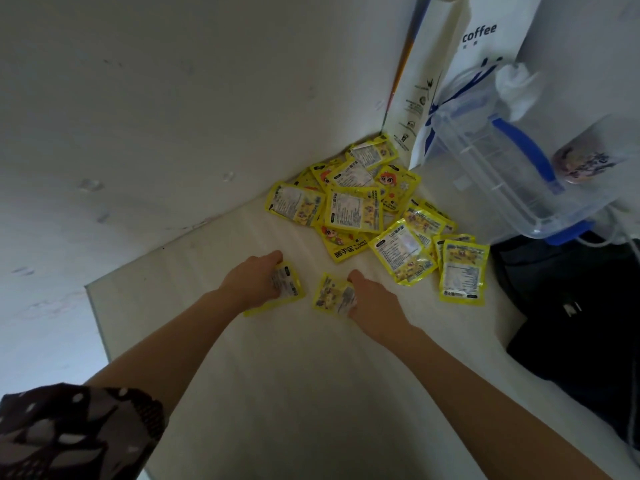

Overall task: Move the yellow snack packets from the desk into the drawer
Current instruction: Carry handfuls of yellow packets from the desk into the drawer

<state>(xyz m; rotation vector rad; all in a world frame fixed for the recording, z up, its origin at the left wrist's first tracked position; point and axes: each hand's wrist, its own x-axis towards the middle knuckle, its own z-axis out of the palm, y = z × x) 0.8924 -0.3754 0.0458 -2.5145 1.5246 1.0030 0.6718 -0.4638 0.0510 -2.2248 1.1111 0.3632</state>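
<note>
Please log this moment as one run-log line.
left hand grips packet | right hand grips packet | pile on desk

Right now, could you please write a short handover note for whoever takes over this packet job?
Left hand: grips one yellow packet on the desk.
Right hand: fingers pinch a second packet, also low on the desk.
Pile of packets: heaped in the far corner by the wall, beside the white coffee bag and clear plastic box.
Done: nothing visibly stowed; the drawer is out of view.
Left: carry these two to the drawer, then clear the pile.
</note>
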